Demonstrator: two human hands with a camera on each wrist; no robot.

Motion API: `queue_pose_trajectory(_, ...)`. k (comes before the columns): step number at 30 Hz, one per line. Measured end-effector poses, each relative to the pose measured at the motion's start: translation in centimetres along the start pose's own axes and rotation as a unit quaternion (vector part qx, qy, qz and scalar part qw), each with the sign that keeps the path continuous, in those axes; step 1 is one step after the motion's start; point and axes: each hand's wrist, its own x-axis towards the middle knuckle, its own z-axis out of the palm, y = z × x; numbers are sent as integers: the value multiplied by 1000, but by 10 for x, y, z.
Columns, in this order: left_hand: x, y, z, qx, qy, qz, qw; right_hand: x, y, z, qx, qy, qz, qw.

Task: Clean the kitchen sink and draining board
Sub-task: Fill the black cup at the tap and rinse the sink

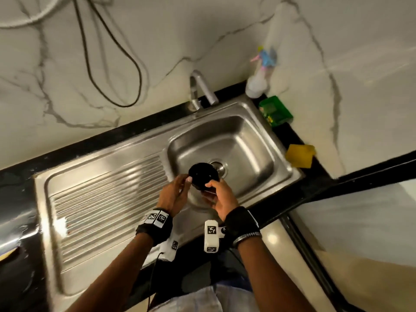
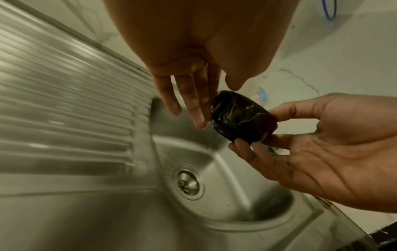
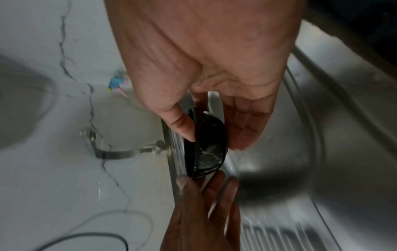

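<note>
My right hand pinches a small round black bowl with pale marble veins, thumb on rim, fingers under base. Left hand fingers straight, tips touching its far rim. Bowl tilted, held over the stainless steel sink basin, drain directly beneath.

Bare forearms, and a black wrist strap behind the left hand carries white blocks printed with black square markers. Behind the right hand, a black band, a white marker block, a beaded bracelet. A thin black cable trails from the left wrist.
</note>
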Motion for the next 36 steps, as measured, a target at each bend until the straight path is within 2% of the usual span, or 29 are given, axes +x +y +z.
queue_pose_trajectory(3, 38, 55, 49, -35, -32, -3, 999, 29, -38, -55, 10, 49, -26, 998)
queue_pose_trajectory(7, 93, 113, 106, -32, -65, 39, 997, 57, -83, -119, 89, 95, -58, 990)
queue_pose_trajectory(11, 123, 161, 126, 6, -88, 31, 996, 85, -140, -160, 145, 150, -77, 975)
queue_pose_trajectory(18, 145, 178, 152, -9, -111, 42, 993, 122, -204, -186, 183, 178, -65, 965)
queue_pose_trajectory(22, 148, 178, 161, 18, -114, 48, 992, 131, -216, -197, 208, 192, -59, 957)
queue_pose_trajectory(26, 152, 176, 164, 50, -126, 45, 990, 135, -212, -203, 156, 200, -74, 964)
queue_pose_trajectory(31, 158, 180, 170, 51, -137, 50, 988, 129, -193, -196, 203, 202, -96, 953)
queue_pose_trajectory(33, 158, 180, 172, 53, -141, 55, 987, 124, -181, -196, 180, 190, -78, 962)
queue_pose_trajectory(36, 158, 183, 178, 57, -145, 68, 985, 112, -173, -208, 77, 194, -64, 976)
